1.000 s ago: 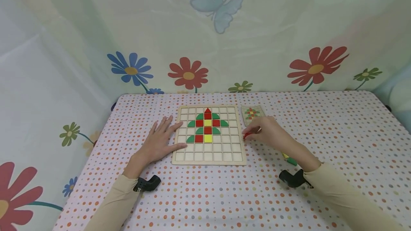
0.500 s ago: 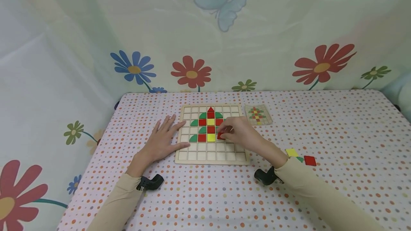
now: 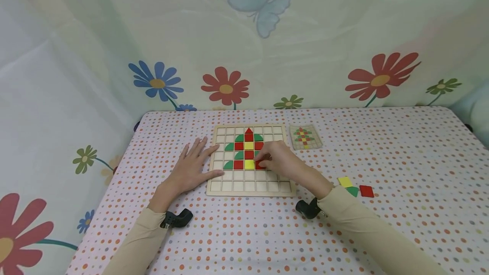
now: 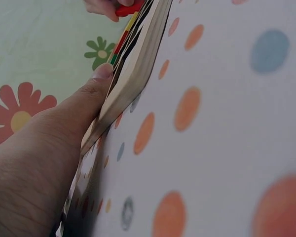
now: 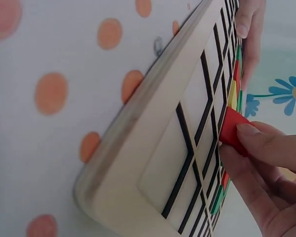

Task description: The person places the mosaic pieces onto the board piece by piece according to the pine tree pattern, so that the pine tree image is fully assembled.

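Note:
A wooden grid board lies on the table, with red, yellow and green tiles set in its squares in a tree shape. My right hand pinches a red square tile between thumb and fingers. In the right wrist view that tile is tilted, one edge down at a square beside the yellow tile. My left hand lies spread at the board's left side, thumb and fingertips resting on its rim. In the left wrist view the left thumb touches the board's edge.
A small pattern card with a printed tree lies right of the board. Loose tiles lie near the right forearm: a yellow square, a green piece and a red square. A dotted cloth covers the table.
My right hand has carried the red tile leftward from beside the board to a square next to the yellow tile. The pattern card and loose tiles are uncovered. My left hand stays put.

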The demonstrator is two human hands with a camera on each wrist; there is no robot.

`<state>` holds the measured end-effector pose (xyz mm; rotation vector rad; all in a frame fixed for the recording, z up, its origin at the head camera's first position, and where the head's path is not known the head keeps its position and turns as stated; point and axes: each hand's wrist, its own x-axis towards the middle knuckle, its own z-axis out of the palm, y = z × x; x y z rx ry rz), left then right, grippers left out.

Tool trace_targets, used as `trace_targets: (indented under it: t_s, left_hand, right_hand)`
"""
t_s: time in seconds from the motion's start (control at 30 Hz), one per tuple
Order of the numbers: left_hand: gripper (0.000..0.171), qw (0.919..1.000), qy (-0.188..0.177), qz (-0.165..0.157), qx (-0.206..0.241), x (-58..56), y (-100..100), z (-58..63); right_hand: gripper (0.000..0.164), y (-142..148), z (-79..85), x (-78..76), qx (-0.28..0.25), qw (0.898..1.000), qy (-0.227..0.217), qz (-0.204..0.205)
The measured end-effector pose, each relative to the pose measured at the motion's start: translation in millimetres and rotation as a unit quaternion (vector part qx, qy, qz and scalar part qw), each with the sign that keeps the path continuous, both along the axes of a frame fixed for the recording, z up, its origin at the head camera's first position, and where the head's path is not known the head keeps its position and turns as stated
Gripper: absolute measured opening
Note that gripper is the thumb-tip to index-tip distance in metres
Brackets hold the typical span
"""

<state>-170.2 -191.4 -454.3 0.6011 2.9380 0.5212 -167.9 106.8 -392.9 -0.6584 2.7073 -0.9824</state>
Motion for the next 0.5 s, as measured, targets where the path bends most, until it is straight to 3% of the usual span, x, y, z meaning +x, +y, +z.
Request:
trace_targets:
  t_s: [0.27,0.5]
  left_hand:
    - [0.09,1.0,0.0,-0.002,0.005,1.0,0,-0.6]
    - [0.089,0.9999,0.004,-0.005,0.011,1.9,-1,0.9]
  right_hand:
    - [0.016,-10,4.2,3.3,0.072,0.997,0.012,0.003]
    - [0.016,-20,8.4,8.2,0.143,0.989,0.046,0.006]
